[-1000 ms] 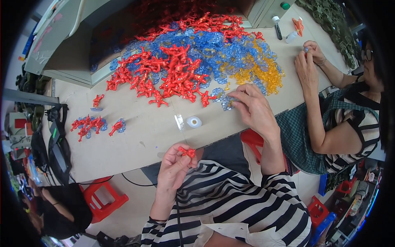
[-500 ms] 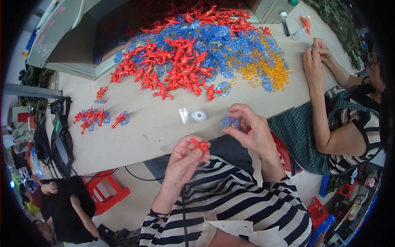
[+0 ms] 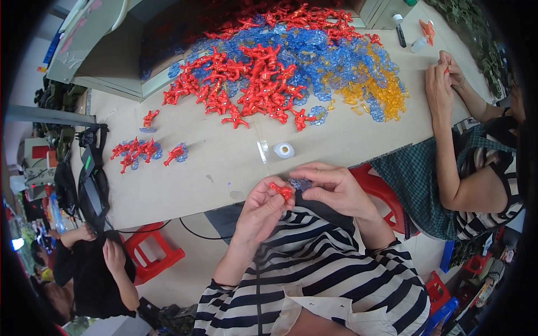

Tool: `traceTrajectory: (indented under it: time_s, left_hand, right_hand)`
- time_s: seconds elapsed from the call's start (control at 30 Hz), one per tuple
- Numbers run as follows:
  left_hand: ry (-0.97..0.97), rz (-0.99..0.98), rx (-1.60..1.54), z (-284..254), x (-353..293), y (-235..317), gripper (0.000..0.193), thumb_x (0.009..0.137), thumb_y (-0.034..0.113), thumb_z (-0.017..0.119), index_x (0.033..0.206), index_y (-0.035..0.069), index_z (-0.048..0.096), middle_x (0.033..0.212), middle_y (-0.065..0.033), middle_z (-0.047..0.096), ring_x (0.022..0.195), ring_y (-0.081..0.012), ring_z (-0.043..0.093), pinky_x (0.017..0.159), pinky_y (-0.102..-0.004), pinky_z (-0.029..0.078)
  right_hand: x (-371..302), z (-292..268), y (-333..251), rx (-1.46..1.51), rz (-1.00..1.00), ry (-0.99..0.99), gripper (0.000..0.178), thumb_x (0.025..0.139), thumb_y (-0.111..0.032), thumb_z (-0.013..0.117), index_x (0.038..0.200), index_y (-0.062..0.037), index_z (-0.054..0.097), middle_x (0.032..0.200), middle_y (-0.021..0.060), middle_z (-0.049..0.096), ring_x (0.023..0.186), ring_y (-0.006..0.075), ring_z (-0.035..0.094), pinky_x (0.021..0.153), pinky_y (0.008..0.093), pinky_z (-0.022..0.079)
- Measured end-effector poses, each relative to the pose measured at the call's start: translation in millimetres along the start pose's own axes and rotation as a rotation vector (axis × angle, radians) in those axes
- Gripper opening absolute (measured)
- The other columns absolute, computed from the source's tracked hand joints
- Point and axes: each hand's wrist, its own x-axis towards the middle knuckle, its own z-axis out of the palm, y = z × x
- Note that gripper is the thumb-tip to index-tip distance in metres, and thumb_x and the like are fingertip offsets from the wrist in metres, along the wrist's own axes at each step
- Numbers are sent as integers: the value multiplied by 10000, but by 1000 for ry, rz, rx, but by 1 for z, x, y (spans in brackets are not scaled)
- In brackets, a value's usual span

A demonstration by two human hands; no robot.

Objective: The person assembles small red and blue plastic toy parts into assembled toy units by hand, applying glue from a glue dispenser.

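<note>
Between the fingers of my left hand is a small red plastic figure. My right hand pinches a translucent blue plastic base, close beside the figure; whether the two touch I cannot tell. Both hands are above my lap at the table's near edge. Beyond them a small white bottle with a round top stands on the table, beside a strip of clear tape. To the left lie several red figures on blue bases, with one more such piece next to them.
A large heap of red figures, blue bases and yellow translucent pieces covers the far table. A grey-green cabinet borders it. On the right sits a co-worker, hands raised over the table. Red stools stand below.
My right hand has moved left and down, bringing the blue base up close to the red figure in my left hand. The view has shifted slightly.
</note>
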Motion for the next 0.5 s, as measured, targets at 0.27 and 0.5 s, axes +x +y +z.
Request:
traceTrajectory:
  time_s: [0.27, 0.5]
  left_hand:
    - [32, 255, 96, -5, 0, -6, 252, 750, -54, 652, 954, 32, 531, 953, -108, 583, 879, -177, 564, 781, -280, 461]
    - [13, 368, 214, -4, -2, -7, 262, 712, -100, 665, 915, 11, 541, 949, -132, 585, 846, -167, 586, 747, -261, 495]
  right_hand:
    - [-11, 15, 10, 594, 86, 93, 266, 746, 124, 608, 1004, 59, 612, 970, 107, 603, 850, 155, 619, 723, 242, 516]
    - [-13, 22, 6, 581, 204, 136, 230, 702, 119, 655, 922, 61, 629, 919, 155, 636, 800, 180, 634, 694, 262, 527]
